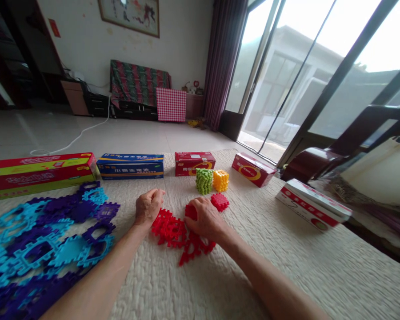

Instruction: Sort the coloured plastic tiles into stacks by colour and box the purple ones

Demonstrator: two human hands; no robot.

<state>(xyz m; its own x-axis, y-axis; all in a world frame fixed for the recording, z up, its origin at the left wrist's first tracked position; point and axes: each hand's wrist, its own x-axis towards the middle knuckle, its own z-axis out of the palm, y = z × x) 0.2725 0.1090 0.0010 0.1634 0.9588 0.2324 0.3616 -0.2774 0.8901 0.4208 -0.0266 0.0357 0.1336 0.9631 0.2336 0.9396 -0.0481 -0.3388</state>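
Observation:
My left hand [149,207] rests on the cloth with its fingers curled closed; whether anything is inside is hidden. Just right of it lies a pile of red toothed plastic building tiles [173,232]. My right hand [205,218] is over the far right part of this pile, fingers bent down around a red building tile [191,212]. Beyond the right hand sits a small stack of red tiles [220,202], apart from the pile. Behind that stand a green block [204,181] and a yellow cube [221,180], side by side, built of similar pieces.
Purple and light-blue tiles [70,250] spread over the left side. Along the back stand a long red-green box [40,171], a blue box [130,166] and two red boxes [195,160]. A white-red box [313,203] stands at right on the quilted cloth [286,266].

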